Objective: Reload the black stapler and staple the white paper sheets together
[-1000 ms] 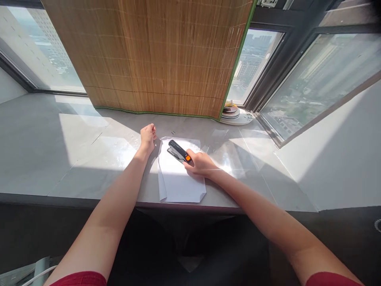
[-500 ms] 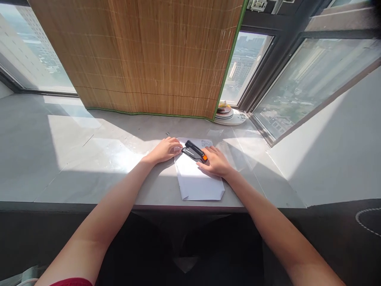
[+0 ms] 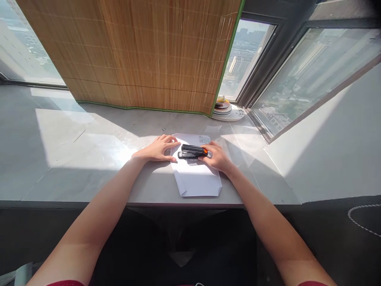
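Observation:
A black stapler (image 3: 193, 151) with an orange end lies sideways just above white paper sheets (image 3: 199, 182). My right hand (image 3: 217, 157) grips its orange rear end between thumb and fingers. The stapler's jaws point left and stand apart. Over the left edge of the paper, my left hand (image 3: 160, 149) rests with thumb and fingers spread, and nothing shows between them. Its fingertips are close to the stapler's front. The paper's near corners are folded or curled, and a small printed patch shows at its top right.
The paper lies on a grey stone ledge (image 3: 68, 182). A bamboo blind (image 3: 133, 55) with green edging hangs at the back. Stacked plates (image 3: 223, 111) stand at its right corner, beside window frames. Clear plastic (image 3: 238, 155) lies right of the paper.
The stapler has turned from a slant to nearly level, its jaws pointing left. My left thumb and fingers have spread apart. The view has shifted slightly.

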`<state>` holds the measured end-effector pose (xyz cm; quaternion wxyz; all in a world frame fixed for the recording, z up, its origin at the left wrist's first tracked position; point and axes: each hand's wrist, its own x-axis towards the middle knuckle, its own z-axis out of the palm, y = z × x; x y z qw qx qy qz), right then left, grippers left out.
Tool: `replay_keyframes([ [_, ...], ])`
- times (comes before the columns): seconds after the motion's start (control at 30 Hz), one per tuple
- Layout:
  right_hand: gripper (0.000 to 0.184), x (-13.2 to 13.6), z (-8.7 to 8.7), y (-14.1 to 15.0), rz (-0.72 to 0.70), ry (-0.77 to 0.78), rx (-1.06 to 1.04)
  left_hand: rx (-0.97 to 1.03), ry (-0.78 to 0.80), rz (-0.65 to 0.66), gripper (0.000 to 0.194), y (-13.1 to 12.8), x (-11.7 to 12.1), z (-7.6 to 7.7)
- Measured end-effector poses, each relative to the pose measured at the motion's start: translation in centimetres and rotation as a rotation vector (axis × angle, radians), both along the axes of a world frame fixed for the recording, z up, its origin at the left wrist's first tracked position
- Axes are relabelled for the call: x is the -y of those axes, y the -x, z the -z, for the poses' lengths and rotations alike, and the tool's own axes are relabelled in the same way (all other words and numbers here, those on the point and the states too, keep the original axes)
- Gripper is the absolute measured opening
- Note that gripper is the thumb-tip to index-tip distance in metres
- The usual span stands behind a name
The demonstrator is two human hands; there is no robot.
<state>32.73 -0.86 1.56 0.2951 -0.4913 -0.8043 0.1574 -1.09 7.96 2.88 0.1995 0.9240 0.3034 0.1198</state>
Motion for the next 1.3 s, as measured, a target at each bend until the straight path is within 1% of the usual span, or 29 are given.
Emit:
replay_keyframes([
  [0.07, 0.035, 0.0, -0.1, -0.3, 0.035, -0.038, -0.036, -0.021, 0.008, 0.000, 0.079, 0.0, 0.1, -0.1],
  [0.1, 0.036, -0.1, -0.2, -0.4, 0.055, -0.075, -0.064, -0.028, 0.013, -0.004, 0.081, 0.0, 0.1, -0.2],
  [0.17, 0.026, -0.1, -0.4, -0.7, 0.083, -0.139, -0.110, -0.029, 0.023, -0.014, 0.082, 0.0, 0.2, -0.3],
  [0.2, 0.021, -0.1, -0.5, -0.9, 0.087, -0.151, -0.124, -0.027, 0.026, -0.017, 0.082, -0.1, 0.2, -0.4],
  [0.23, 0.019, -0.1, -0.5, -1.0, 0.092, -0.153, -0.136, -0.024, 0.029, -0.018, 0.082, -0.1, 0.3, -0.5],
  [0.3, 0.023, -0.1, -0.6, -1.0, 0.102, -0.150, -0.155, -0.020, 0.033, -0.020, 0.079, -0.2, 0.4, -0.7],
  [0.47, 0.040, -0.2, -0.4, -0.9, 0.126, -0.173, -0.152, -0.007, 0.047, -0.023, 0.078, -0.4, 0.6, -1.1],
  [0.57, 0.039, -0.3, -0.2, -0.9, 0.138, -0.164, -0.145, 0.000, 0.050, -0.026, 0.086, -0.4, 0.7, -1.1],
  [0.67, 0.040, -0.4, 0.1, -0.8, 0.129, -0.195, -0.160, -0.022, 0.047, -0.032, 0.093, -0.5, 0.7, -1.2],
  [0.77, 0.042, -0.5, 0.4, -0.8, 0.090, -0.244, -0.210, -0.029, 0.041, -0.026, 0.088, -0.5, 0.7, -1.3],
  [0.87, 0.040, -0.4, 0.5, -1.0, 0.070, -0.231, -0.247, -0.002, 0.034, -0.017, 0.080, -0.4, 0.7, -1.2],
  [0.93, 0.035, -0.3, 0.4, -1.1, 0.079, -0.188, -0.279, 0.032, 0.048, -0.009, 0.084, -0.2, 0.6, -1.2],
  [0.97, 0.028, -0.4, 0.2, -1.1, 0.083, -0.163, -0.296, 0.058, 0.064, -0.003, 0.089, -0.2, 0.5, -1.1],
  [1.0, 0.020, -0.5, 0.0, -1.0, 0.079, -0.134, -0.308, 0.095, 0.088, 0.003, 0.092, -0.2, 0.4, -1.0],
  [1.03, 0.017, -0.6, -0.2, -0.7, 0.063, -0.099, -0.310, 0.150, 0.119, 0.006, 0.091, -0.3, 0.3, -0.9],
  [1.07, 0.027, -0.9, -0.3, -0.4, 0.037, -0.057, -0.296, 0.231, 0.160, -0.003, 0.086, -0.5, 0.2, -0.8],
  [1.1, 0.042, -1.1, -0.5, 0.0, 0.003, -0.004, -0.268, 0.342, 0.210, -0.026, 0.078, -0.7, 0.1, -0.7],
  [1.13, 0.052, -1.3, -0.6, 0.5, -0.032, 0.051, -0.234, 0.478, 0.266, -0.062, 0.071, -1.0, 0.0, -0.5],
  [1.17, 0.054, -1.5, -0.7, 1.1, -0.061, 0.102, -0.205, 0.633, 0.332, -0.110, 0.069, -1.4, -0.2, -0.2],
  [1.23, 0.041, -1.6, -0.8, 2.2, -0.091, 0.159, -0.186, 0.923, 0.490, -0.188, 0.072, -2.1, -0.5, 0.2],
  [1.3, 0.028, -1.2, -1.2, 3.1, -0.087, 0.130, -0.212, 1.097, 0.698, -0.229, 0.072, -2.5, -0.8, 0.6],
])
